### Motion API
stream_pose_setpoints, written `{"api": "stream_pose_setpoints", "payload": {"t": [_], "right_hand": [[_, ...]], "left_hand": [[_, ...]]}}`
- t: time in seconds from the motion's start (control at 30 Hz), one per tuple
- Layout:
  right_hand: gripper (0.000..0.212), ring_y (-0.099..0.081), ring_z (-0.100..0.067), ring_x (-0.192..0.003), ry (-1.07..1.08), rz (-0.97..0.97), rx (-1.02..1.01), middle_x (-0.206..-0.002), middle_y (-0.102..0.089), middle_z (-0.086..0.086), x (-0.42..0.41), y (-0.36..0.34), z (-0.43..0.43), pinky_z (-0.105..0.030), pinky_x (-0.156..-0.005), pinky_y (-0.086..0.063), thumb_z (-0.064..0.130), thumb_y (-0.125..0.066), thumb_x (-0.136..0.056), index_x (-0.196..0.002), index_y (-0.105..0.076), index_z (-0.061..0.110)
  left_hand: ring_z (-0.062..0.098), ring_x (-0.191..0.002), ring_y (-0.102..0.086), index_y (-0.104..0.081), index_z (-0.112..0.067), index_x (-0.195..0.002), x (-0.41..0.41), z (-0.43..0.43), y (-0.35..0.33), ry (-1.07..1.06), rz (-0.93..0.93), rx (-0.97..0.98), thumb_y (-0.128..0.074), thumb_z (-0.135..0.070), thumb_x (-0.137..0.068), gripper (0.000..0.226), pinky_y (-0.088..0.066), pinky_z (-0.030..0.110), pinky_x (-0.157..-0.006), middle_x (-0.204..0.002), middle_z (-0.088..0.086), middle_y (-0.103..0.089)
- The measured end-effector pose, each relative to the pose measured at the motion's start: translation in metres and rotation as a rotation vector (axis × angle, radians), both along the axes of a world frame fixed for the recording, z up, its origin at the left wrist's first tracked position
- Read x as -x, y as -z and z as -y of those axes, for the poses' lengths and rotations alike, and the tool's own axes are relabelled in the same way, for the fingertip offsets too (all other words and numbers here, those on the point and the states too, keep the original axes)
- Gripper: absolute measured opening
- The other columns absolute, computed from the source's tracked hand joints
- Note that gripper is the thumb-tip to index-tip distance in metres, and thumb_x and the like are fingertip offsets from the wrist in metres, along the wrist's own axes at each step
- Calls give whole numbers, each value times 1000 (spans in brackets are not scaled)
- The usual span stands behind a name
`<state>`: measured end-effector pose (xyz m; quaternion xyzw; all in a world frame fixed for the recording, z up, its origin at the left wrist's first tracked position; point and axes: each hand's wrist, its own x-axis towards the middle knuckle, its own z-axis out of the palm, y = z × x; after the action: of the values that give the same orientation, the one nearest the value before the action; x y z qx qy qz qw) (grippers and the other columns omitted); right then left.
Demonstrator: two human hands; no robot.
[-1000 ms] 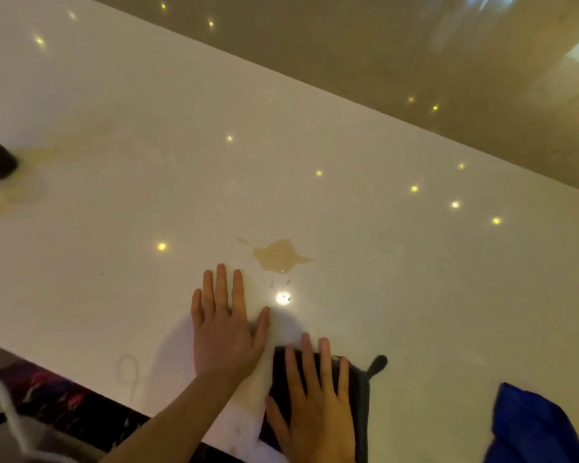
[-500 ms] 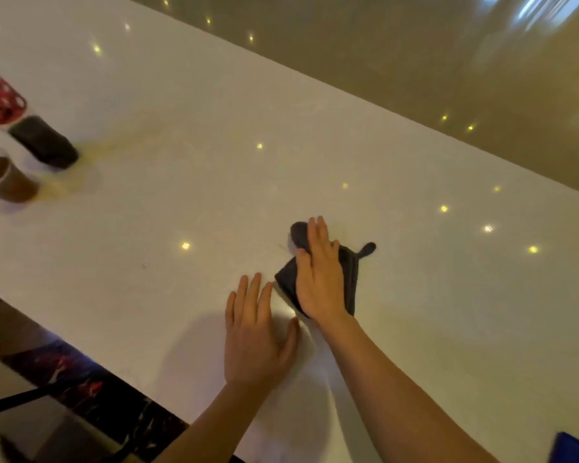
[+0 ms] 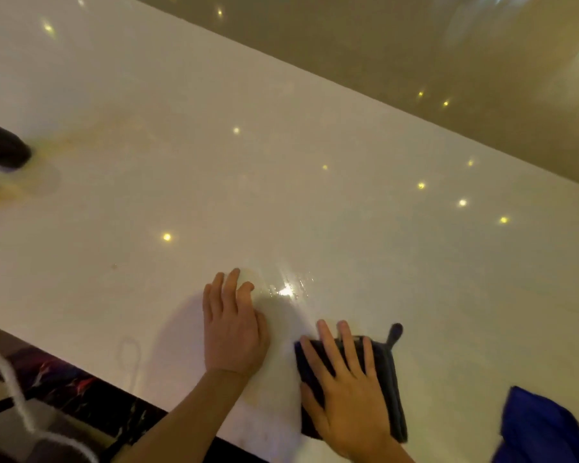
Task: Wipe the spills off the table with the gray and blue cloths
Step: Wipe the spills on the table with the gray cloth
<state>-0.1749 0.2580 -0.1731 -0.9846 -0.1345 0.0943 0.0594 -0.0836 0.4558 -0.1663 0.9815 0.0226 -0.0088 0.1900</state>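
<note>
My right hand [image 3: 346,392] lies flat, fingers spread, pressing the gray cloth [image 3: 388,389] onto the white table [image 3: 315,212] near its front edge. The cloth's hanging loop sticks out at its far right corner. My left hand [image 3: 233,325] rests palm down on the bare table just left of the cloth, holding nothing. A thin wet smear [image 3: 288,289] glistens beyond my left fingertips. The blue cloth [image 3: 542,429] lies crumpled at the bottom right. A faint brownish stain [image 3: 81,142] spreads at the far left.
A dark object [image 3: 4,145] sits at the left edge beside the brownish stain, cut off by the frame. The table's front edge runs diagonally at bottom left, with a dark patterned floor [image 3: 64,385] and a white cord [image 3: 14,389] below it.
My right hand has pulled the gray cloth back from the spill spot toward the front edge. The brown puddle seen a second ago is gone, leaving a wet sheen.
</note>
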Motion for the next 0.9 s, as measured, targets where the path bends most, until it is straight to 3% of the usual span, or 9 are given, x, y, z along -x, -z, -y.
{"api": "stream_pose_setpoints", "payload": {"t": [0.13,0.23,0.3,0.43,0.53,0.63,0.7,0.8,0.9], "right_hand": [[68,-13,-40,-157,120,-19,9,-173,-11,-4,-80,-6,17,-62,-123,-12,62,-25,-102,-163,-18,34],[70,-4,-40,-157,312,11,7,-173,-11,-8,-187,-10,1,-64,-124,-7,59,-23,-101,-164,-14,30],[71,1,-40,-158,321,2,7,-174,-7,-8,-215,-8,-14,-64,-125,-4,58,-20,-101,-164,-9,29],[65,-6,-40,-157,91,-15,-45,-173,-12,-5,-90,0,-23,-65,-122,-13,56,-25,-104,-163,-18,30],[65,-6,-35,-159,-89,-56,-42,-174,-9,2,14,-4,15,-60,-124,-4,61,-29,-102,-163,-17,39],[63,-11,-35,-158,-162,-49,-15,-172,-18,-1,-24,-8,65,-64,-120,-17,57,-35,-101,-161,-23,40],[67,-15,-40,-157,50,17,22,-171,-21,-6,-95,-8,73,-70,-117,-23,56,-33,-99,-161,-28,33],[74,3,-41,-157,315,33,98,-174,-9,-2,-181,-7,47,-76,-117,4,68,-20,-97,-163,-14,36],[73,11,-50,-154,271,13,42,-174,-6,5,-176,-6,9,-81,-109,14,75,-20,-95,-161,-13,45]], "left_hand": [[51,-135,-34,-51,-4,-120,-1,3,3,36,-32,-81,-46,-18,-83,40,-26,63,-116,-142,27,-46],[48,-136,-33,-53,-8,-117,-2,2,5,20,-55,-115,-42,-25,-86,37,-25,59,-118,-144,23,-46],[47,-137,-34,-55,-9,-114,-2,1,5,8,-52,-106,-41,-26,-87,35,-24,58,-119,-144,22,-47],[45,-139,-34,-53,-9,-118,1,0,1,-4,-36,-66,-38,-27,-87,39,-24,56,-119,-145,21,-46],[47,-137,-34,-53,-9,-123,0,2,-2,3,-37,-64,-40,-24,-84,44,-26,58,-116,-145,23,-45],[48,-138,-30,-52,-10,-129,-1,4,-4,31,-75,-82,-43,-24,-84,49,-24,60,-117,-148,23,-42],[47,-142,-24,-47,-14,-137,-1,2,-1,36,-101,-111,-43,-33,-87,53,-18,60,-119,-153,20,-36],[47,-150,-4,-26,-28,-152,-2,1,2,24,-139,-186,-31,-59,-91,69,0,59,-122,-165,14,-17],[51,-149,12,-8,-38,-156,-2,1,4,-15,-207,-230,-19,-73,-88,78,6,65,-119,-168,9,0]]}}
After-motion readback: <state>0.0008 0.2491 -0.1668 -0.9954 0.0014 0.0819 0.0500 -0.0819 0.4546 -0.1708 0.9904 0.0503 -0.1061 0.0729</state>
